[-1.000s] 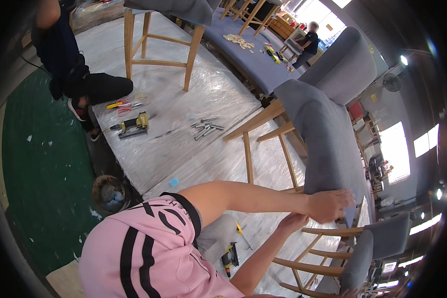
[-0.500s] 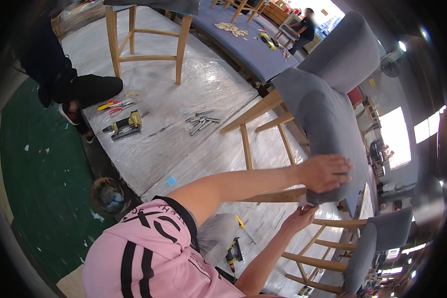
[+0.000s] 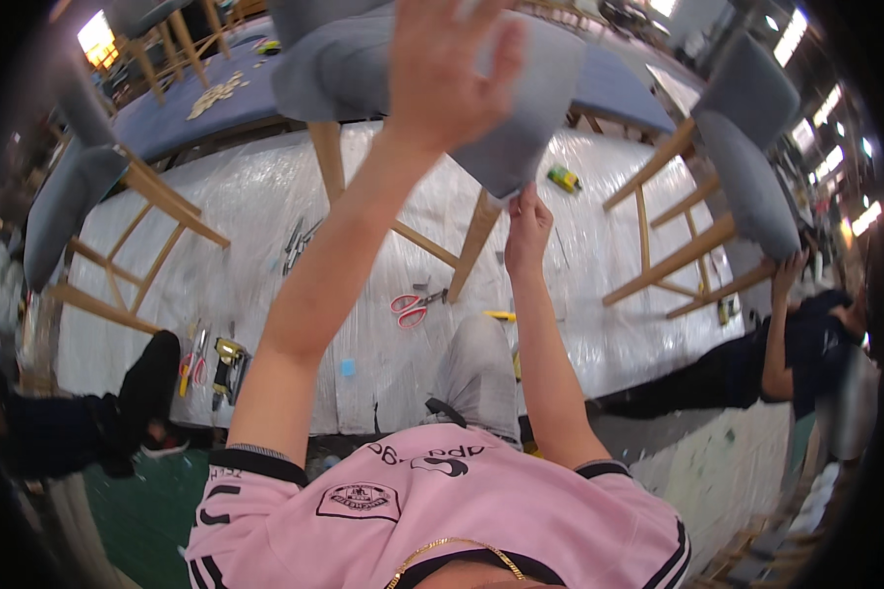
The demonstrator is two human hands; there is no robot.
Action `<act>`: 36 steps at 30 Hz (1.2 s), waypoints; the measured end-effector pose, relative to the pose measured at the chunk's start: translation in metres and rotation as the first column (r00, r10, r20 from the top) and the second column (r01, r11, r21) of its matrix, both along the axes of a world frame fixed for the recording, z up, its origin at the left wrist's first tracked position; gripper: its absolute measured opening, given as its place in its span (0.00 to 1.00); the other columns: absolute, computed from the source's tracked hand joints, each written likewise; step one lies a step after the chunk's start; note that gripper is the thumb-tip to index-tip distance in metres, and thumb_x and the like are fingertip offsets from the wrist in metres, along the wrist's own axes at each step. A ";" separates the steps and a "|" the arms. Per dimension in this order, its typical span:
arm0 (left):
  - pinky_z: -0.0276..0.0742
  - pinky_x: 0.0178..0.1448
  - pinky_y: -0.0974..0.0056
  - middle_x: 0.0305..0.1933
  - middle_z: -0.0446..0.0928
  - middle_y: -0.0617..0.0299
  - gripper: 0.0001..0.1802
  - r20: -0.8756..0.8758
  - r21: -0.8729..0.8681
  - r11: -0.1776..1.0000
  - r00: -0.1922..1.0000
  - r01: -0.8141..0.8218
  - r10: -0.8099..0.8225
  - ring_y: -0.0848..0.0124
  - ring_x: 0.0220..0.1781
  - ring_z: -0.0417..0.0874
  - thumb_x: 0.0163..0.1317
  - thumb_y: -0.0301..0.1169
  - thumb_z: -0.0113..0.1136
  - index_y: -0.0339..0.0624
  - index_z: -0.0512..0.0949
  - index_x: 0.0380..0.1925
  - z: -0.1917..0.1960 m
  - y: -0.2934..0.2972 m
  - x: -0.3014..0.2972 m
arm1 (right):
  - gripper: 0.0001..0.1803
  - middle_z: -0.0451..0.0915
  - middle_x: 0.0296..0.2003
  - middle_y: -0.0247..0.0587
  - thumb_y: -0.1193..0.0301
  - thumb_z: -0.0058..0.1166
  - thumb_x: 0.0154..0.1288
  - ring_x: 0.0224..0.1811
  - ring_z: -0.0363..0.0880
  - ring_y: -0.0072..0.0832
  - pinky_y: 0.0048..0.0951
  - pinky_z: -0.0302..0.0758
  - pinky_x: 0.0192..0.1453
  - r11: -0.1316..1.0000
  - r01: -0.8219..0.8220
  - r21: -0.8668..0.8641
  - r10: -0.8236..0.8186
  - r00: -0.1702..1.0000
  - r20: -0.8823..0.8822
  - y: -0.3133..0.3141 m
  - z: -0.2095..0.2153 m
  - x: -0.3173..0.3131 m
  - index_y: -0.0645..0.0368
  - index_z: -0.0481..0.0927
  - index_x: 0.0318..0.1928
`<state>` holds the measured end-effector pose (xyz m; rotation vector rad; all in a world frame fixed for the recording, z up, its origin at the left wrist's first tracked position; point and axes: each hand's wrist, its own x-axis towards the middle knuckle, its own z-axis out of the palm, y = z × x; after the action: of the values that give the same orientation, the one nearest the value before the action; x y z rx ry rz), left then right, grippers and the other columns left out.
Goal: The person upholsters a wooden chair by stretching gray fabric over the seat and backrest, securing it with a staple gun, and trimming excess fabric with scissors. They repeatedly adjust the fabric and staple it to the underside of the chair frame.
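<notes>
In the head view, the right hand [image 3: 527, 236] is pinching the near corner of the grey chair seat [image 3: 535, 118], which is lying toward eleven o'clock from that grip; the left hand [image 3: 447, 93] is overlapping it, fingers spread, contact unclear.

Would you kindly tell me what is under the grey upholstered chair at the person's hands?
Beneath its seat, wooden legs, a stretcher and plastic-wrapped platform are visible. The left forearm hides part of that space, and the seat's underside is hidden.
</notes>
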<state>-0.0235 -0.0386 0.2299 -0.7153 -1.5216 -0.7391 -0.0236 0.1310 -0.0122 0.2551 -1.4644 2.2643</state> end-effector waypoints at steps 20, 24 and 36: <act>0.48 0.83 0.40 0.77 0.62 0.35 0.26 -0.142 -0.129 0.979 0.980 -0.159 0.141 0.42 0.80 0.62 0.75 0.41 0.49 0.52 0.75 0.70 -0.022 0.027 -0.016 | 0.25 0.69 0.31 0.29 0.58 0.47 0.84 0.36 0.64 0.18 0.25 0.63 0.45 0.995 0.067 0.073 -0.061 0.995 -0.075 -0.006 0.015 0.005 0.60 0.72 0.27; 0.47 0.83 0.41 0.77 0.67 0.45 0.25 0.252 -0.340 0.940 0.961 -0.018 0.110 0.45 0.80 0.63 0.75 0.40 0.50 0.52 0.76 0.69 -0.089 0.003 -0.052 | 0.25 0.69 0.31 0.30 0.59 0.47 0.84 0.37 0.65 0.19 0.26 0.64 0.47 0.994 0.014 0.105 -0.009 0.999 -0.048 -0.007 0.022 0.010 0.62 0.73 0.27; 0.56 0.78 0.50 0.66 0.68 0.46 0.29 0.384 0.294 0.956 0.916 -0.007 -0.112 0.53 0.69 0.69 0.72 0.39 0.63 0.35 0.68 0.65 -0.140 0.022 0.003 | 0.27 0.70 0.34 0.29 0.55 0.49 0.83 0.38 0.66 0.20 0.26 0.63 0.49 0.998 -0.020 0.060 0.024 0.998 -0.065 -0.006 0.022 0.010 0.62 0.73 0.27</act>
<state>-0.0207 -0.0164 0.0901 -0.3977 -1.7114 -1.1777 -0.0137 0.1250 0.0094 0.3621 -1.5040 2.2103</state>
